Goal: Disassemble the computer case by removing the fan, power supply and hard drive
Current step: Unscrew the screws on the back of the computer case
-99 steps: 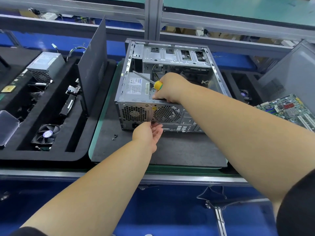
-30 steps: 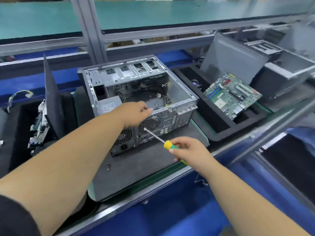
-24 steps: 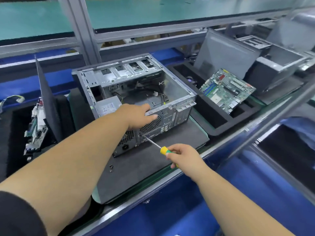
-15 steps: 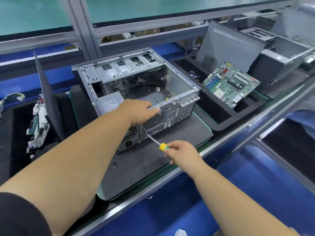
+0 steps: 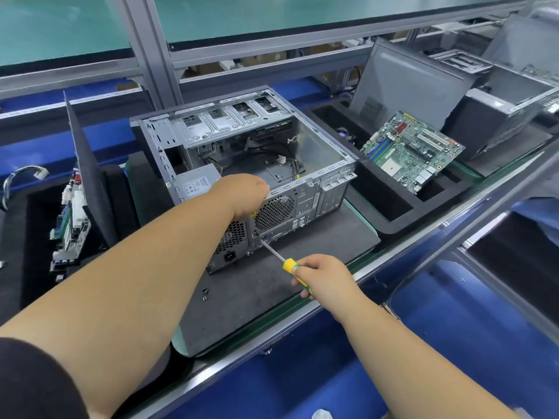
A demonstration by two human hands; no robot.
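Observation:
The open grey computer case (image 5: 332,173) lies on a grey mat (image 5: 257,300). The power supply (image 5: 196,182) sits in its near-left corner, and the round fan grille (image 5: 273,211) shows in the rear panel. My left hand (image 5: 242,195) reaches over the rear edge into the case just behind that grille, with its fingers hidden inside. My right hand (image 5: 323,276) grips a yellow-green screwdriver (image 5: 289,264). The screwdriver's tip touches the rear panel at the grille's lower-left corner. The fan itself and the hard drive are not visible.
Loose screws (image 5: 205,293) lie on the mat near the case. A black foam tray (image 5: 390,213) to the right holds a motherboard (image 5: 411,149) and a side panel. A dark side panel (image 5: 87,170) and a circuit board (image 5: 71,222) stand on the left. Another case (image 5: 499,116) is at far right.
My right hand brought the screwdriver out of the case and set its tip against the rear panel. My left hand moved from the rear panel up over the edge, fingers dropping inside.

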